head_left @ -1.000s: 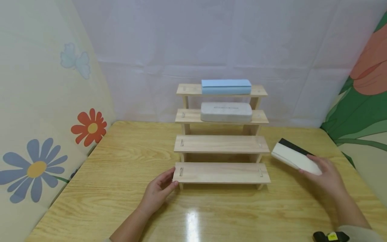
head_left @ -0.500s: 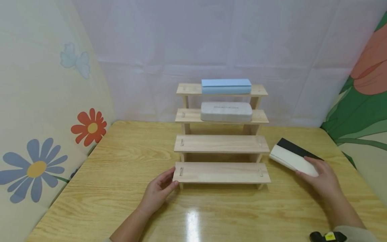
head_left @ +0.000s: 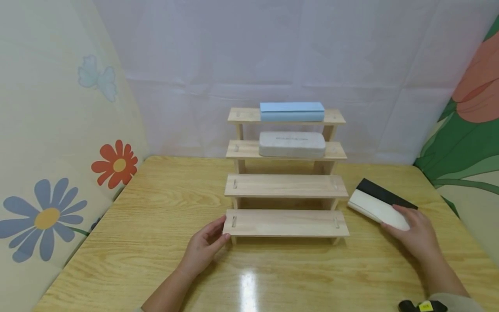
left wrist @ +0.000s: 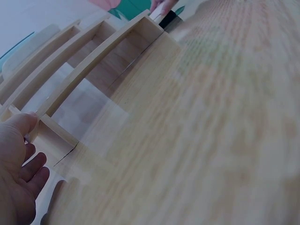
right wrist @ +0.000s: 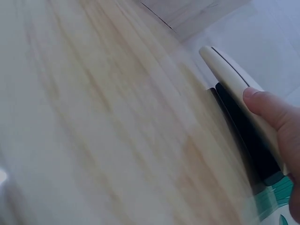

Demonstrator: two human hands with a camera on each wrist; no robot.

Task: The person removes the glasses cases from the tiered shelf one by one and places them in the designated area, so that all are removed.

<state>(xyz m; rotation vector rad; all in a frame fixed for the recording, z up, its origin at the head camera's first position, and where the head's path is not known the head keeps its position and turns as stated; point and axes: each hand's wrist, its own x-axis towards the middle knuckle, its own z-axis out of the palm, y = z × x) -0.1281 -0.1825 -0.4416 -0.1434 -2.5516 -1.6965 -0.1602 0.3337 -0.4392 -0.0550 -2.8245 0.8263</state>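
Observation:
My left hand (head_left: 205, 247) holds the left end of the lowest step of a wooden tiered display stand (head_left: 286, 223). In the left wrist view its thumb (left wrist: 24, 123) lies at the step's corner, and the other fingers are bent below. Right of the stand, my right hand (head_left: 417, 234) pinches a white glasses case (head_left: 378, 209) between thumb and fingers. A black case (head_left: 383, 193) lies on the table just behind and partly under the white one. The right wrist view shows the white case (right wrist: 229, 77) close over the black case (right wrist: 248, 136).
A light blue glasses case (head_left: 291, 112) sits on the stand's top step, and a grey hard case (head_left: 291, 144) with small lettering on the step below. Behind the wooden table (head_left: 163, 190) hangs a white cloth (head_left: 214, 52). Flower-painted panels (head_left: 46, 130) flank the table.
My right hand has shifted the white glasses case slightly left and towards me, so more of the black case shows. The left hand and the stand have stayed in place.

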